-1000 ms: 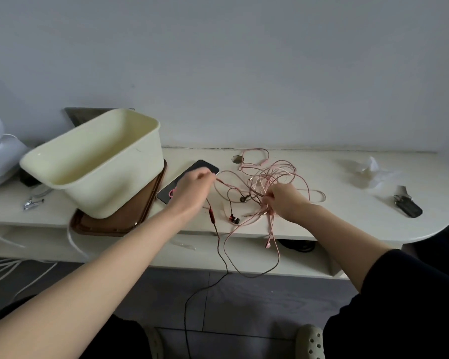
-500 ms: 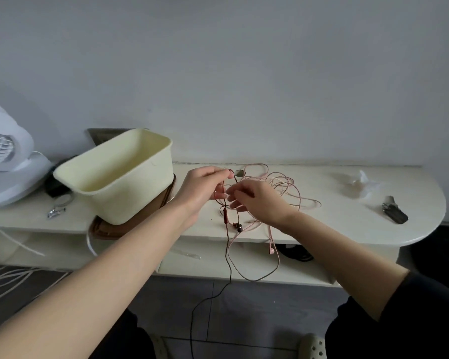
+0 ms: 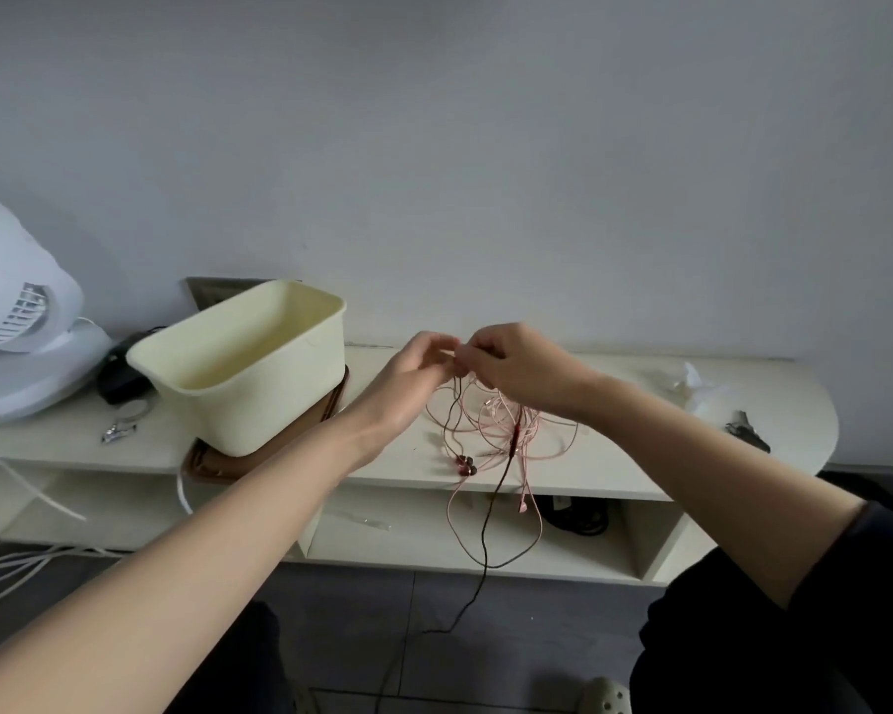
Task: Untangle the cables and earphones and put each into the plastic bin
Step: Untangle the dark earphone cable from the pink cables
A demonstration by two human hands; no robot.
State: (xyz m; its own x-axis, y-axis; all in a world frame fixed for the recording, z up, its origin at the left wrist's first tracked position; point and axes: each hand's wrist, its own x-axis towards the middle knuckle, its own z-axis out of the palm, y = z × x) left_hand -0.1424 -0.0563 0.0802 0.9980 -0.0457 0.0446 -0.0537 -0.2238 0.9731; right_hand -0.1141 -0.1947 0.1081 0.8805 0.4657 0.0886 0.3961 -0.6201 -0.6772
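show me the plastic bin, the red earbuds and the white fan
plastic bin (image 3: 259, 404): head view, on its front wall
red earbuds (image 3: 465, 464): head view, on the pair near the table's front edge
white fan (image 3: 11, 249): head view, on its housing above the vent

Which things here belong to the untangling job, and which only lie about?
Job:
cable tangle, pinched by left hand and right hand; red earbuds; plastic bin.

Lying about:
white fan; brown tray under the bin; crumpled tissue; small metal tool; small dark object.
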